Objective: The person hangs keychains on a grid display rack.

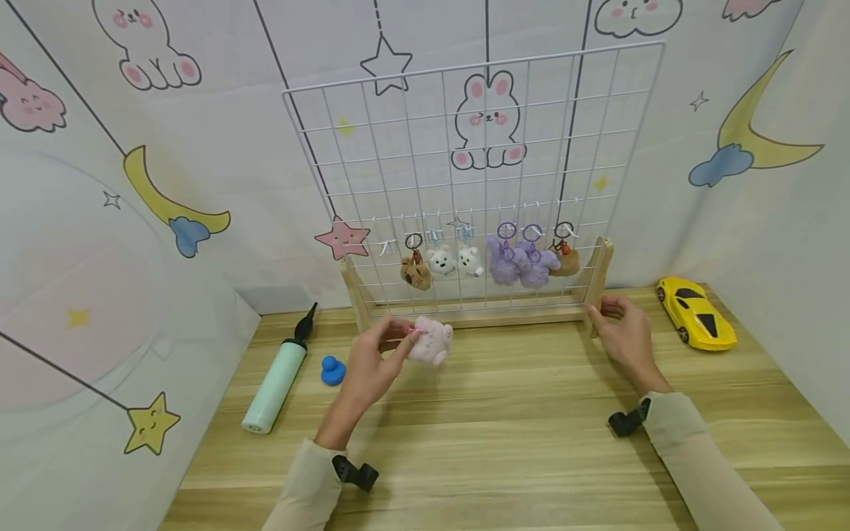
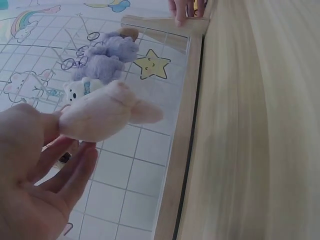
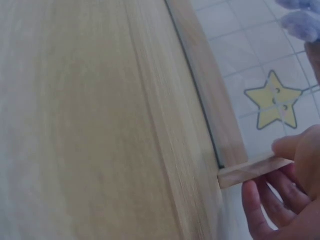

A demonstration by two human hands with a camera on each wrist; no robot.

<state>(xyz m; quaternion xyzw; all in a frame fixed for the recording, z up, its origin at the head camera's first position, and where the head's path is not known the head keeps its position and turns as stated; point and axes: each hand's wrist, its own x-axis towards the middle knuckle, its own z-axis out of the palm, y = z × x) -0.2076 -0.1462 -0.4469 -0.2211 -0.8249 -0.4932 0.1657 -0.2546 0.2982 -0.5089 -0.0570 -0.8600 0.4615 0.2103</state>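
My left hand (image 1: 375, 365) pinches a small pale pink plush toy (image 1: 432, 341) by its top, holding it in front of the rack's lower left part. In the left wrist view the plush (image 2: 100, 112) shows its rounded side between thumb and fingers. My right hand (image 1: 624, 339) grips the right wooden upright (image 1: 599, 276) of the white wire grid rack (image 1: 465, 184), thumb on one face and fingers on the other. From hooks on the grid hang plush keychains: a brown one (image 1: 416, 274), two white bears (image 1: 441, 261), two fluffy purple ones (image 1: 505, 265) and another brown one (image 1: 567, 262).
A mint-green hand pump (image 1: 275, 387) with a black nozzle lies left on the wooden table (image 1: 505, 428). Beside it is a small blue knobbed object (image 1: 333, 370). A yellow toy car (image 1: 696, 313) stands at the right. A cartoon-printed cloth (image 1: 232, 147) hangs behind.
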